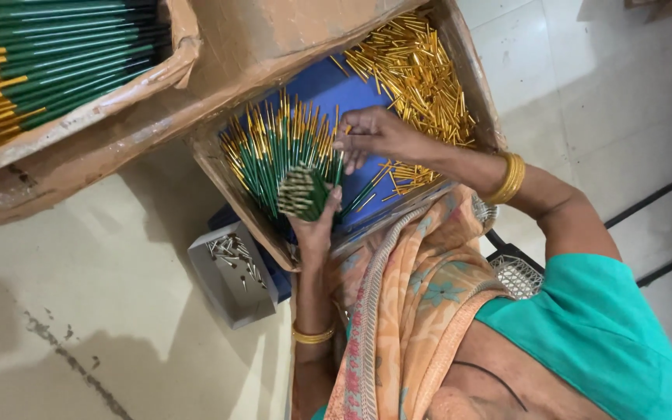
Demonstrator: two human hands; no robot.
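green pen bundle (289,163) fanned in left hand (316,225) grip, right hand (375,136) fingertips pinching tips

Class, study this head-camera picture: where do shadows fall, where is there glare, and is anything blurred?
Head view: soft shadow spreads over the pale floor below the cardboard box; the gold tubes glint brightly; the green bundle between the left hand and right hand looks sharp, unblurred.
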